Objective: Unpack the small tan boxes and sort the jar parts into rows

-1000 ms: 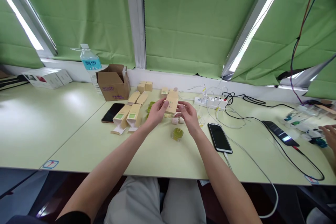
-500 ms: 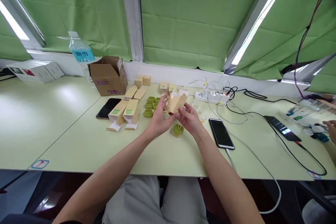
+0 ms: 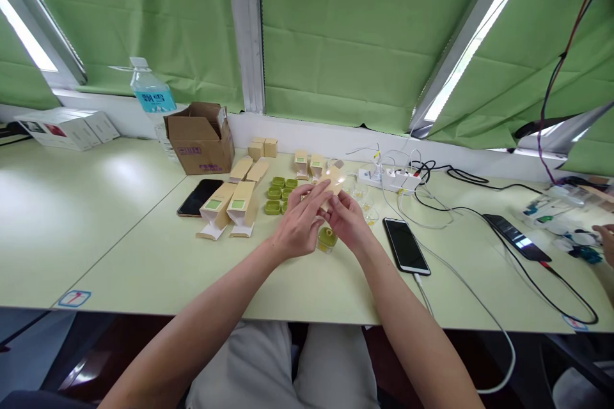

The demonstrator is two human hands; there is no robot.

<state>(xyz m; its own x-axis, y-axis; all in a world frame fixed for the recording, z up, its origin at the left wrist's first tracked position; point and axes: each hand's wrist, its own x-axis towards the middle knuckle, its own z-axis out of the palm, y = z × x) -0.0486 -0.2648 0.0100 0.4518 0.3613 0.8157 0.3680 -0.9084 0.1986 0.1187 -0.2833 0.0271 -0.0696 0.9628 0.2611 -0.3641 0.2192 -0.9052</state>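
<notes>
A small beige paper carton [image 3: 334,174] is raised above the table between my two hands, tilted, with its far face catching the light. Across its near end lie the fingers of my left hand [image 3: 298,225], close together, with the thumb below. My right hand [image 3: 349,220] pinches the carton from the right side. Just under the hands stands a small clear container with a green lid [image 3: 327,238]. Several green lids [image 3: 274,193] are laid out left of my hands, partly covered by the left one. Clear cups [image 3: 368,204] sit to the right.
Opened cartons [image 3: 240,204] lie at the left, near a black phone [image 3: 199,197] and a brown cardboard box [image 3: 199,147]. A white phone [image 3: 406,246], a power strip [image 3: 389,179] and loose cables occupy the right. Another person's hand [image 3: 608,243] shows at the far right.
My left hand has turned and laid its fingers over the carton's near end. The carton has tipped more upright and shifted slightly right.
</notes>
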